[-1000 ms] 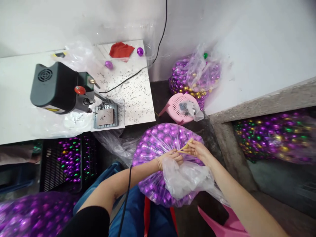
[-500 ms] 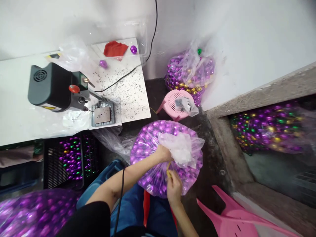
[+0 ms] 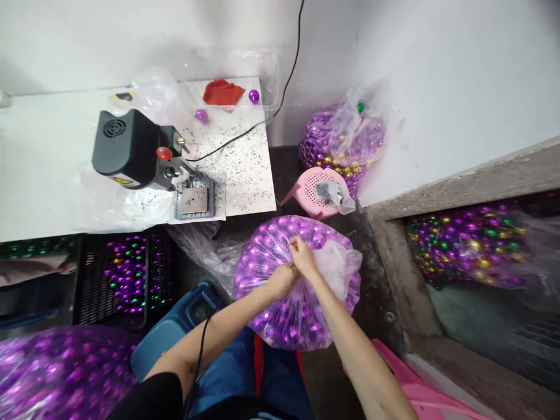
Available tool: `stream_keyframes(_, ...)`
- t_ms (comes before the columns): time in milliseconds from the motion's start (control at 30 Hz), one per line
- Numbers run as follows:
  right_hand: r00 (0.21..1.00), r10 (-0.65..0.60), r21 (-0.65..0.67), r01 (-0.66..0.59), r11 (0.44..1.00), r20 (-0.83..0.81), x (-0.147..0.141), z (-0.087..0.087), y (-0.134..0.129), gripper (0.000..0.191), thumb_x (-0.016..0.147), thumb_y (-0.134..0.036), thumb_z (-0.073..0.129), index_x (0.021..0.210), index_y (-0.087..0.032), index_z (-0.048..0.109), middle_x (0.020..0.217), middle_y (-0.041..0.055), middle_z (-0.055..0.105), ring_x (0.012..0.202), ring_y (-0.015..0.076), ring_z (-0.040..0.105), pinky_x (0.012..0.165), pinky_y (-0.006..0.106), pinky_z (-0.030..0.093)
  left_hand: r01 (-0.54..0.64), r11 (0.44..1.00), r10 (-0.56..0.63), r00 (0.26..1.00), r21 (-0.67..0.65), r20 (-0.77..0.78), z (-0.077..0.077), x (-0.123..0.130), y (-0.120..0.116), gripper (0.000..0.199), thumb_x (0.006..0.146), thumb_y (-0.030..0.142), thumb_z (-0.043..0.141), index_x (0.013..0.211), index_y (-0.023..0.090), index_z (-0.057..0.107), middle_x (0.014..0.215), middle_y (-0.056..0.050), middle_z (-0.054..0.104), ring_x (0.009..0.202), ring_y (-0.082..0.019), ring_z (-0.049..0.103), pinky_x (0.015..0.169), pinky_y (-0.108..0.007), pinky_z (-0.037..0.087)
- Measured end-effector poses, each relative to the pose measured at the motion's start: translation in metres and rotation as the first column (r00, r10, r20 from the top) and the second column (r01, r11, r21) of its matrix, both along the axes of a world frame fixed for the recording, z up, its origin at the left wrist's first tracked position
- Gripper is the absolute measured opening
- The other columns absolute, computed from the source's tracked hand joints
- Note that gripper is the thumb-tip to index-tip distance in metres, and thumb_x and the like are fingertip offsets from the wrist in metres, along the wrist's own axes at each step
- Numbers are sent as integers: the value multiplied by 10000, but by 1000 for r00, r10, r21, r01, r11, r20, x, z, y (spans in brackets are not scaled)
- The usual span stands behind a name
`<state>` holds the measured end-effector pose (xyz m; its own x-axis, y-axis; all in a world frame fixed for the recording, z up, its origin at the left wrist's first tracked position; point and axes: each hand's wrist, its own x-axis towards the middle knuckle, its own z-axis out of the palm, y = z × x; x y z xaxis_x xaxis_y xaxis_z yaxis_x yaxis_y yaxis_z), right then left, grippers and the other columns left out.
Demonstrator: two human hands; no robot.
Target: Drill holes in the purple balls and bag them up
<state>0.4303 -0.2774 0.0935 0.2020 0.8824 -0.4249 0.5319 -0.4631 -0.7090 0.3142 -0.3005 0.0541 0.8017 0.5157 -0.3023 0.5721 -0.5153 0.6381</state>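
Observation:
A clear plastic bag (image 3: 258, 256) full of shiny purple balls stands in front of my legs. Its neck is gathered, and the loose crumpled top (image 3: 339, 265) flops to the right. My left hand (image 3: 281, 282) is closed around that gathered neck. Right against it, my right hand (image 3: 303, 256) reaches over to the far side of the neck, its fingers pinched together. The yellow tie that was in these fingers is hidden now.
A black drill-like machine (image 3: 126, 149) stands on the speckled white table (image 3: 249, 175) to the left. Ahead is a pink stool (image 3: 312, 189). Other bags of balls (image 3: 341, 137), a black crate (image 3: 90, 280), a blue stool (image 3: 170, 332) and a pink chair (image 3: 420, 391) surround me.
My right hand has moved from the near side of the bag's neck up and across to the far side, carrying the yellow tie out of sight. My left hand keeps its grip.

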Motion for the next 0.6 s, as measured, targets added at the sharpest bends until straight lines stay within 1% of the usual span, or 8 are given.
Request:
stream_keyframes(67, 995, 60, -101, -51, 994, 83, 22, -21, -8, 350, 973, -459, 562, 1030, -117, 612, 962, 51, 614, 897, 140, 597, 862, 346, 543, 13, 1000, -13, 1000, 7, 16, 0, -15, -4, 252, 1016, 174, 459, 1031, 110, 703, 1051, -100, 699, 995, -216, 658, 935, -366, 545)
stream_keyframes(133, 979, 151, -176, -126, 976, 137, 40, -30, -25, 340, 969, -448, 573, 1018, -114, 615, 970, 52, 615, 919, 144, 599, 876, 353, 542, 17, 1000, -17, 999, 10, 42, -2, -24, -8, 259, 1012, 164, 453, 1026, 118, 707, 1057, -98, 700, 1010, -224, 648, 961, -368, 525)
stream_keyframes(233, 934, 313, -262, -263, 928, 171, 51, -28, -45, 330, 958, -441, 592, 1005, -117, 623, 996, 57, 620, 976, 160, 598, 924, 381, 533, -3, 1000, 3, 995, -3, 101, -6, -29, -11, 247, 999, 146, 460, 1066, 141, 698, 1084, -86, 695, 1033, -226, 639, 979, -370, 505)
stream_keyframes(367, 879, 445, -310, -381, 871, 170, 47, -26, -46, 325, 950, -443, 601, 1016, -126, 627, 1057, 70, 617, 1053, 180, 581, 987, 416, 504, -69, 996, 78, 976, -52, 204, -6, -32, -16, 216, 980, 136, 495, 1067, 166, 690, 1180, -101, 668, 1130, -231, 607, 1028, -375, 470)
stream_keyframes(433, 879, 453, -306, -395, 866, 148, 46, -28, -43, 326, 955, -444, 589, 1036, -130, 626, 1086, 75, 612, 1075, 185, 572, 1001, 422, 495, -147, 985, 166, 954, -91, 248, -3, -35, -21, 190, 969, 139, 512, 1040, 168, 685, 1292, -129, 614, 1241, -259, 540, 1080, -418, 423)
stream_keyframes(500, 897, 427, -299, -380, 875, 112, 47, -32, -42, 328, 957, -441, 585, 1052, -130, 624, 1102, 78, 609, 1085, 188, 570, 1007, 428, 492, -261, 953, 294, 917, -153, 271, -1, -40, -27, 161, 963, 156, 519, 979, 166, 679, 1307, -154, 585, 1269, -294, 492, 1086, -478, 389)
stream_keyframes(533, 909, 408, -297, -368, 881, 83, 48, -34, -42, 329, 953, -440, 593, 1057, -129, 624, 1103, 78, 609, 1085, 190, 571, 1007, 431, 494, -321, 926, 367, 889, -196, 275, 0, -41, -30, 153, 962, 175, 524, 934, 167, 674, 1254, -158, 596, 1231, -304, 499, 1062, -495, 389)
stream_keyframes(600, 934, 357, -287, -340, 896, 6, 50, -40, -43, 333, 941, -438, 614, 1056, -126, 626, 1102, 77, 610, 1082, 190, 573, 1001, 430, 499, -425, 850, 508, 816, -310, 274, 0, -42, -35, 193, 962, 240, 537, 823, 174, 653, 1061, -129, 617, 1071, -283, 538, 975, -470, 417)
